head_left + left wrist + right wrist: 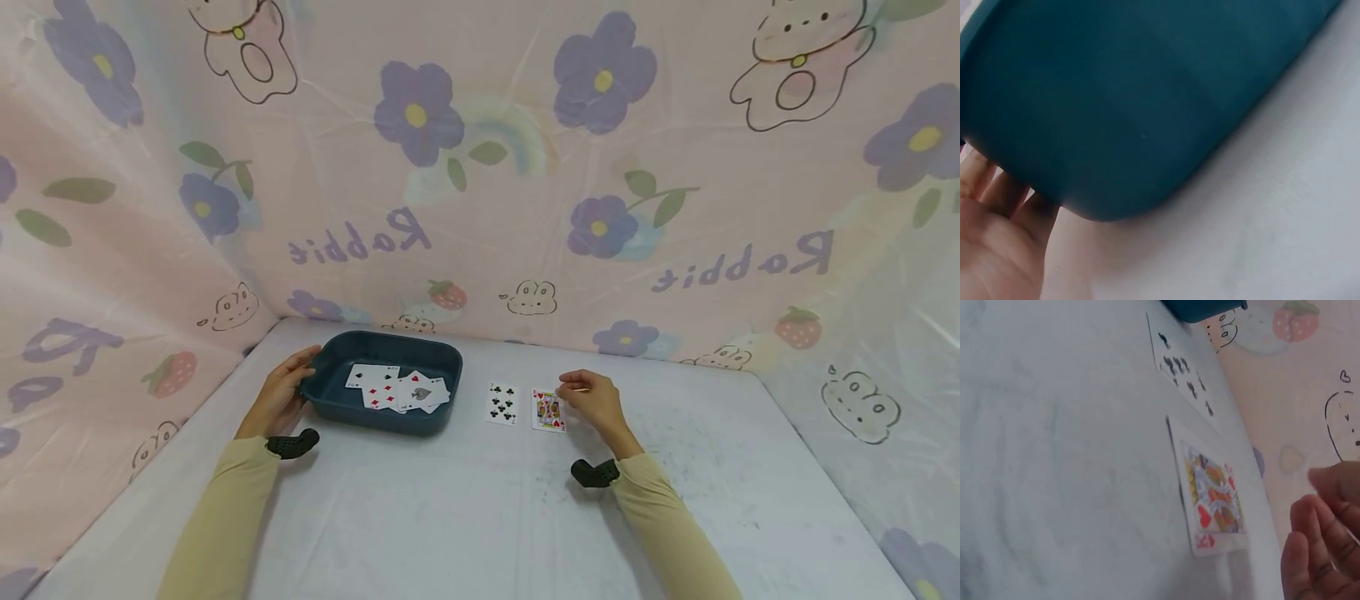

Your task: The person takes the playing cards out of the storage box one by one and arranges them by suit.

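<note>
Working at the white table point(420, 517), dark-blue tray point(367, 419) touching my left hand point(282, 390) (grip unclear), I had my right hand point(596, 402) empty, loosely curled, by the king of hearts point(548, 412) on the tabletop. Judged step: card pickup; next needed an edge pinch.

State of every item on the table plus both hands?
Dark blue container: upright, open-topped, with cards inside
Playing cards in container: overlapping, visible faces up
Clubs number card: face up on table, uncovered
King of hearts: face up on table, apart from clubs card
Left hand: touching container's left end
Right hand: holding nothing, beside king
</note>
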`<state>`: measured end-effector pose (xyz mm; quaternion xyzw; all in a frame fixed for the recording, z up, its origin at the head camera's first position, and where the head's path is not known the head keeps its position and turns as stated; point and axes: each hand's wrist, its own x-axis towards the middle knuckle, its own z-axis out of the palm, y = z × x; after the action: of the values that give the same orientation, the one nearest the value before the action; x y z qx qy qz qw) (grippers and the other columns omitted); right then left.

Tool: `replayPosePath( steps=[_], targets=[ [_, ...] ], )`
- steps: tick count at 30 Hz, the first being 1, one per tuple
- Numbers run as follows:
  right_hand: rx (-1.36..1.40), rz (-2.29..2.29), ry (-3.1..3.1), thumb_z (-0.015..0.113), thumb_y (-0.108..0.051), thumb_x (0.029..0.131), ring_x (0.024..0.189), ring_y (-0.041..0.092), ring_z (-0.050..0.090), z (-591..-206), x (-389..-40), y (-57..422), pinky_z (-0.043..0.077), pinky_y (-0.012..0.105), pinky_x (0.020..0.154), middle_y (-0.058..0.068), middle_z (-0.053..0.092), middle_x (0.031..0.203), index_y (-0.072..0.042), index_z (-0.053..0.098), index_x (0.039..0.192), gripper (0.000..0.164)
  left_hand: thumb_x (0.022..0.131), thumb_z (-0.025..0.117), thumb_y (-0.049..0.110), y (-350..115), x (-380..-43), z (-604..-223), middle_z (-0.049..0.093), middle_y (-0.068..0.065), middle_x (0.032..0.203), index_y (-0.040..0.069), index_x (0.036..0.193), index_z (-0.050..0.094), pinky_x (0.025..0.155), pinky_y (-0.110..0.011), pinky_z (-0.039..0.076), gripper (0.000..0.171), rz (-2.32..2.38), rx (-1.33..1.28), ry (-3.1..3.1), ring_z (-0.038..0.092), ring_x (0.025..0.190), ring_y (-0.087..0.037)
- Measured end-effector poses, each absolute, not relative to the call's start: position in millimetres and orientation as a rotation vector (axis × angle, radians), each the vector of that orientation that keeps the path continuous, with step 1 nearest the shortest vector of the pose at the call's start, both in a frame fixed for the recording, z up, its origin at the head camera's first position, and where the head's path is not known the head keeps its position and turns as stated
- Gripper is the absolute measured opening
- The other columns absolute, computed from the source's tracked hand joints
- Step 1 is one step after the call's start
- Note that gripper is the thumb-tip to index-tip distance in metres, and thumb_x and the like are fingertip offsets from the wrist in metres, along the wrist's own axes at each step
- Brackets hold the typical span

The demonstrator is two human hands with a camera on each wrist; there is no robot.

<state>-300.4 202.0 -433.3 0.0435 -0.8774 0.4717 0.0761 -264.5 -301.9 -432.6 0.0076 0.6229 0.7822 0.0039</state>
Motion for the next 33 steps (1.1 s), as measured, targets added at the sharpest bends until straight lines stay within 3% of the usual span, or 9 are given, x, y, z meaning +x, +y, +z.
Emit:
replayPosePath(
  steps=[5,10,22,27,33],
  targets=[
    [0.232,1.505,-2.551,0.068,-0.016,0.090,0.085,0.029,0.067,-427.0,-299.5,193.5,0.051,0.027,0.066,0.008,0.070,0.092,0.000,0.069,0.110,0.026,0.105,0.036,0.004,-299.9,-262.1,-435.4,0.015,-0.009,0.158,0.007,0.153,0.027,0.098,-0.023,0.038,0.049,2.532,0.021,1.873,0.031,0.133,-0.017],
    [0.330,1.569,-2.489,0.068,-0.016,0.091,0.085,0.028,0.067,-419.6,-298.5,183.3,0.051,0.028,0.070,0.008,0.070,0.092,-0.004,0.070,0.108,0.022,0.104,0.040,0.004,-298.9,-262.8,-438.6,0.023,-0.007,0.154,0.008,0.151,0.035,0.100,-0.024,0.037,0.047,2.604,0.013,1.792,0.038,0.128,-0.013],
    [0.591,1.563,-2.428,0.066,-0.006,0.092,0.091,0.031,0.065,-370.8,-266.3,147.8,0.050,0.034,0.076,0.018,0.067,0.098,0.005,0.066,0.110,0.021,0.105,0.039,0.007,-297.8,-263.0,-437.9,0.015,-0.006,0.159,0.012,0.151,0.034,0.104,-0.026,0.031,0.047,2.579,-0.029,1.759,0.025,0.136,-0.019],
    [0.647,1.508,-2.440,0.068,-0.012,0.091,0.089,0.027,0.065,-380.0,-278.5,139.0,0.049,0.033,0.070,0.012,0.069,0.098,0.000,0.068,0.111,0.023,0.106,0.038,0.008,-298.1,-262.2,-437.9,0.012,-0.007,0.159,0.009,0.154,0.027,0.102,-0.024,0.034,0.049,2.568,-0.016,1.747,0.026,0.135,-0.019],
    [0.752,1.440,-2.449,0.070,-0.015,0.089,0.087,0.020,0.066,-383.4,-289.4,124.9,0.051,0.036,0.073,0.004,0.070,0.098,-0.007,0.069,0.110,0.022,0.107,0.034,0.010,-296.5,-260.8,-436.3,0.015,-0.008,0.157,0.008,0.155,0.022,0.102,-0.026,0.034,0.049,2.605,-0.044,1.725,0.029,0.134,-0.019]
  ],
)
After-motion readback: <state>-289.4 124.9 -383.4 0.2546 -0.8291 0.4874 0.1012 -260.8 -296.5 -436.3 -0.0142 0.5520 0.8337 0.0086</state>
